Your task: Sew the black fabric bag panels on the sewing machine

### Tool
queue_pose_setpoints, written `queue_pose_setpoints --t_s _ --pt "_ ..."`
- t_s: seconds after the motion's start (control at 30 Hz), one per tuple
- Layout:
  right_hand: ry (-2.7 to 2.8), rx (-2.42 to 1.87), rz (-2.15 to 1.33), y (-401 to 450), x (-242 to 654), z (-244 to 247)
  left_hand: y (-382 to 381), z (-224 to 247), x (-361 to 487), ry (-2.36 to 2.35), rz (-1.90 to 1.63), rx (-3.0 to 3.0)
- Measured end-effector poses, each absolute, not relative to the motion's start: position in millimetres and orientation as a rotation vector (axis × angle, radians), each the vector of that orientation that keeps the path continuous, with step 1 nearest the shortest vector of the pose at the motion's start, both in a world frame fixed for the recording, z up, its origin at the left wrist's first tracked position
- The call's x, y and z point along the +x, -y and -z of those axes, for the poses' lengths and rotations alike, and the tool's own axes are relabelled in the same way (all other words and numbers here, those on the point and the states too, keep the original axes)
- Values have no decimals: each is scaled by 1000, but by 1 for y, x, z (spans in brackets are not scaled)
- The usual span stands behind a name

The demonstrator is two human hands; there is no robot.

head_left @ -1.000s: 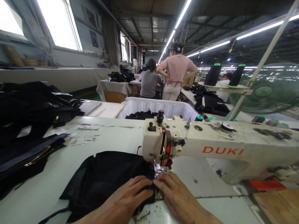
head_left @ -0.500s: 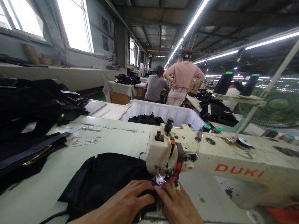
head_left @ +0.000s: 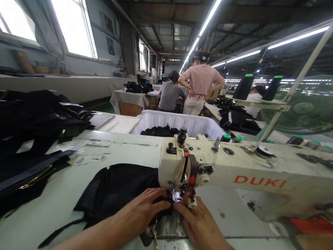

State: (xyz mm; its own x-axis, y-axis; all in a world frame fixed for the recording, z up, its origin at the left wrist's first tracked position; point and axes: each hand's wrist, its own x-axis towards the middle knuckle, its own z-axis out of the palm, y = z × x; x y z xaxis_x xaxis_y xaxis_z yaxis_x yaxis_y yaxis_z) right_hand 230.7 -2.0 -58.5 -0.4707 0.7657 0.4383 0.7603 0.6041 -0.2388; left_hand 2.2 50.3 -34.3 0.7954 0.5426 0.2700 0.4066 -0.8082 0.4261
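A piece of black fabric [head_left: 116, 187] lies on the pale green sewing table, its right edge under the needle area of a cream sewing machine [head_left: 219, 167]. My left hand [head_left: 144, 206] presses on the fabric just left of the presser foot [head_left: 176, 197], thumb and fingers closed on its edge. My right hand [head_left: 198, 217] is at the right of the foot, its fingertips closed down at the fabric's edge. Below my left hand, a gold-coloured metal zipper end [head_left: 154, 233] hangs from the fabric. A thin black strip [head_left: 61, 229] trails off to the left.
A heap of black pieces with gold zippers [head_left: 32, 126] covers the table's left side. Behind the machine stands a white plastic bin [head_left: 207, 125] with black fabric inside. Thread cones [head_left: 243, 87] and a green fan [head_left: 302, 105] are at the right. Two people [head_left: 199, 83] are beyond.
The fabric has shifted a little at the foot, and the gold zipper end now shows more below my left hand. Both hands stay beside the needle. The whole view has moved slightly.
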Motion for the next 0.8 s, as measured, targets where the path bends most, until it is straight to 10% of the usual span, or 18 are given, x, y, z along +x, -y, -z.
queue_pose_setpoints --t_s 0.8 --pt "2343 -1252 -31 7 230 58 -56 30 -1 -632 -612 2665"
